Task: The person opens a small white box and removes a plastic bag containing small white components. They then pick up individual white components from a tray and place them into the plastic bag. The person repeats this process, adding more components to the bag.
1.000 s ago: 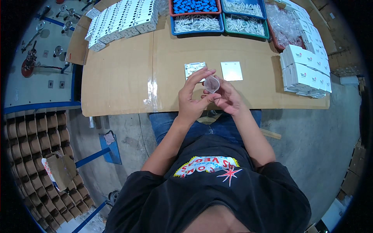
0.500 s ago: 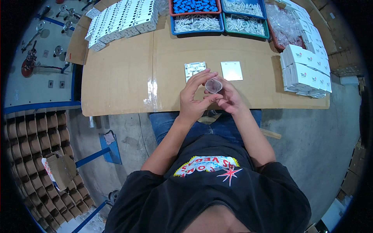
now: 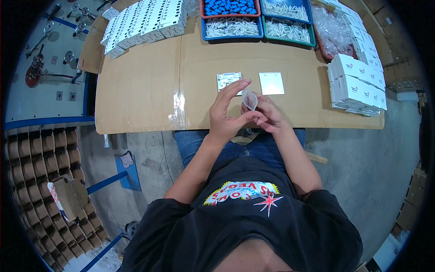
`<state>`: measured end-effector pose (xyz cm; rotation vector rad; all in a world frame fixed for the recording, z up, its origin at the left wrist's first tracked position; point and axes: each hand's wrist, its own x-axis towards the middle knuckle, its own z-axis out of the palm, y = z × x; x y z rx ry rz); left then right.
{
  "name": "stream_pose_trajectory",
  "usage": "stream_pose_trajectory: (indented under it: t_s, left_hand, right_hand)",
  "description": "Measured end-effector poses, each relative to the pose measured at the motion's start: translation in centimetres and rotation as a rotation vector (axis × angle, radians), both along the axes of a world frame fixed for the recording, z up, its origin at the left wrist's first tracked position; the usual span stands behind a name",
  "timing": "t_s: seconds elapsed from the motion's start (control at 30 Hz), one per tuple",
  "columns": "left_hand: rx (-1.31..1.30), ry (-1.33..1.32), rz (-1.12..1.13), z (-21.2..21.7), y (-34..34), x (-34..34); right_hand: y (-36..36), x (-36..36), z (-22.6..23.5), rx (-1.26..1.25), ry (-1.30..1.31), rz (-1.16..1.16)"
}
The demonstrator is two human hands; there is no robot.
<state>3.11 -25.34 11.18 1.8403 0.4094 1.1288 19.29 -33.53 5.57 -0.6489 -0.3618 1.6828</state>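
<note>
A small clear plastic bag (image 3: 249, 100) is held above the near part of the cardboard-covered table, its rounded mouth facing up. My right hand (image 3: 270, 114) is closed on the bag's right side, fingers bent around it. My left hand (image 3: 226, 109) curves around the other side with fingers and thumb apart; its thumb reaches below the bag to my right fingers. Just beyond my left fingers lies a white square plate with fittings (image 3: 227, 80), partly covered by that hand. A plain white square plate (image 3: 271, 84) rests to its right.
Stacked white boxes stand at far left (image 3: 147, 25) and right (image 3: 355, 86). At the back are trays of blue pieces (image 3: 229, 7) and small white parts (image 3: 233, 27), beside a tray of clear bags (image 3: 333, 31). The table's near edge (image 3: 136, 132) is just before me.
The bag's mouth has narrowed and tilted. My left fingertips have come away from its rim, while my right fingers have curled closer around the bag.
</note>
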Motion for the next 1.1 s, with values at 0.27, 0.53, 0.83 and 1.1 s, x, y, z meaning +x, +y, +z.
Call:
stream_pose_trajectory:
  t_s: [0.27,0.53,0.83,1.1]
  left_hand:
    - [0.051,0.006,0.048,-0.1,0.2,0.1]
    - [0.022,-0.021,0.058,-0.1,-0.1,0.1]
    - [0.056,-0.047,0.05,-0.4,0.0,0.0]
    - [0.037,-0.046,0.062,-0.5,-0.1,0.1]
  right_hand:
    - [-0.1,-0.3,0.0,0.022,-0.004,-0.023]
    - [-0.1,-0.3,-0.2,-0.006,0.078,-0.032]
    - [-0.3,-0.2,-1.3,0.046,0.069,-0.014]
    - [-0.1,-0.1,-1.1,0.048,0.029,0.013]
